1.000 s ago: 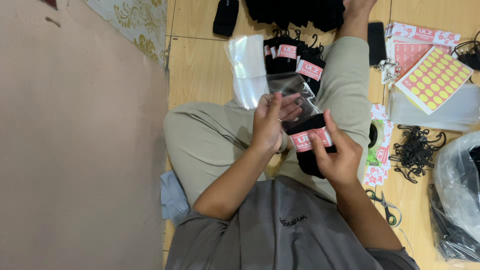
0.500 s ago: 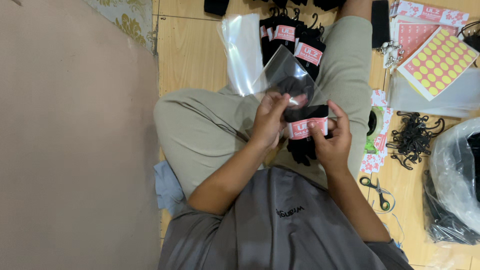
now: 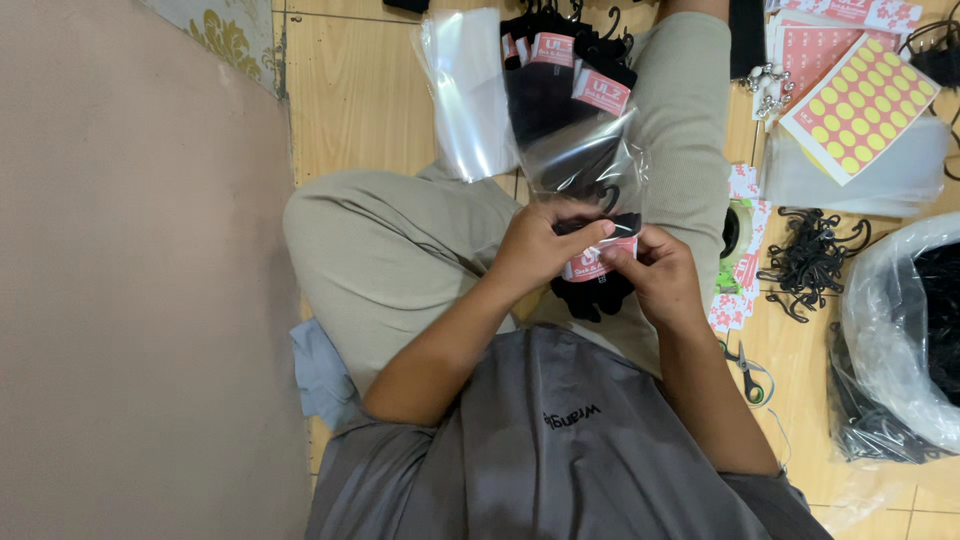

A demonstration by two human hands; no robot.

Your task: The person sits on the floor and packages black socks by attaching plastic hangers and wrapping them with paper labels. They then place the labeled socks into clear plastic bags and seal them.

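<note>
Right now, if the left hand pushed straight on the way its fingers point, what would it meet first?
The left hand points toward the right hand, with the pink-labelled black socks between them. It already touches the socks; beyond those it would likely meet the right hand's fingers, though depth is unclear.

Clear plastic bag [image 3: 585, 160] over pink-labelled black socks [image 3: 595, 275] — yellow-dot sticker sheet [image 3: 858, 105] upper right.

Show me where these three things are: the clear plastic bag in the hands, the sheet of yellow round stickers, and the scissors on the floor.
clear plastic bag [image 3: 585, 160], head view, on its shiny middle.
sheet of yellow round stickers [image 3: 860, 105], head view, on its centre.
scissors [image 3: 750, 372], head view, on the handles.
</note>
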